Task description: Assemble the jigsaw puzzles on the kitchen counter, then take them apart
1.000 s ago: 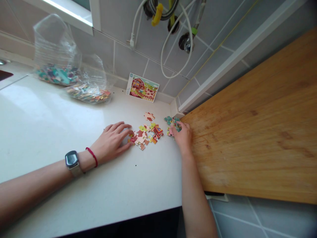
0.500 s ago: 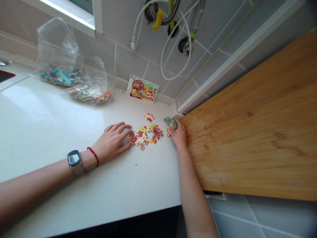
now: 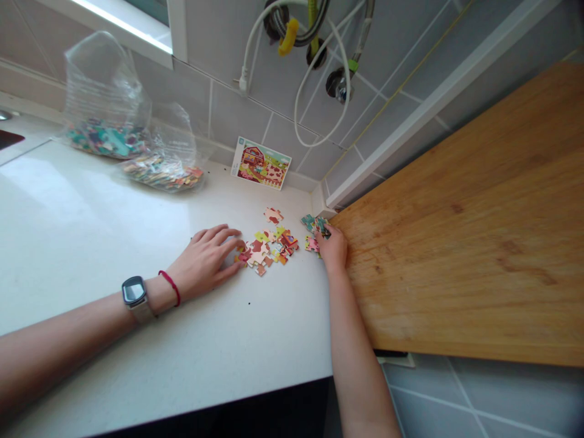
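My left hand (image 3: 210, 255) rests on the white counter with its fingers spread, the fingertips at the left edge of a loose pile of puzzle pieces (image 3: 260, 250). The pile mixes brown, cream, yellow and red pieces. One cream-and-brown puzzle piece (image 3: 274, 215) lies apart, just above it. At the counter's right edge, my right hand (image 3: 333, 246) has its thumb and fingers closed around green puzzle pieces (image 3: 321, 226); the fingers partly hide them. A pink-and-yellow puzzle piece (image 3: 312, 244) lies beside the right thumb.
A farm picture card (image 3: 261, 163) leans against the tiled wall. Two clear plastic bags (image 3: 107, 137) (image 3: 164, 173) of puzzle pieces stand at the back left. A wooden board (image 3: 465, 243) borders the right hand. A white cable (image 3: 298, 115) and hoses hang on the wall.
My right hand has shifted slightly, uncovering more of the pink-and-yellow piece beside its thumb. My left hand keeps its place by the pile. The view has moved very little.
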A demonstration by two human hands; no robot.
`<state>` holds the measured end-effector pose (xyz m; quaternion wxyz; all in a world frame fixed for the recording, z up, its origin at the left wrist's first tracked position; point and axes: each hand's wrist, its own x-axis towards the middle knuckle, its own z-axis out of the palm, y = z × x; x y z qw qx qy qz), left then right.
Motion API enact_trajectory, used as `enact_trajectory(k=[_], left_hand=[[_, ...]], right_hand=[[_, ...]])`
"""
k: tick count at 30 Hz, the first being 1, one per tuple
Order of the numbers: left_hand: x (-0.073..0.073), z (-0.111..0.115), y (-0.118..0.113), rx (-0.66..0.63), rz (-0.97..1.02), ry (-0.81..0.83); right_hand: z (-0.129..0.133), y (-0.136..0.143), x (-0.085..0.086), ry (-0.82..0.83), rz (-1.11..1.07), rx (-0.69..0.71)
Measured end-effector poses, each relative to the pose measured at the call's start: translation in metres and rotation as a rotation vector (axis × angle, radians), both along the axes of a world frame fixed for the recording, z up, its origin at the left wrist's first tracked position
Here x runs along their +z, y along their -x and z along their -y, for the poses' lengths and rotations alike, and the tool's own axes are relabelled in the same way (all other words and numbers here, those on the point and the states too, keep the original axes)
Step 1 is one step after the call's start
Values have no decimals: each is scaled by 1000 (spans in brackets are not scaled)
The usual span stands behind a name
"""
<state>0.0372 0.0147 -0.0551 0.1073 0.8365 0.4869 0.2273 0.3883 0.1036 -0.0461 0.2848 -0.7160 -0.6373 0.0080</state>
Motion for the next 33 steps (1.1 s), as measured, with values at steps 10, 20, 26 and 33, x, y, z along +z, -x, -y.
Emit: enact_trajectory(k=[10, 20, 26, 33], left_hand=[[-2, 0, 0, -1, 22, 0], [-3, -1, 1, -3, -15, -5], [1, 0, 0, 2, 5, 5], [0, 0, 0, -1, 40, 11]], right_hand=[[-4, 0, -3, 13, 21, 0], [0, 12, 9, 161, 73, -92], [5, 15, 17, 118, 6, -142], [10, 20, 24, -88, -294, -5]])
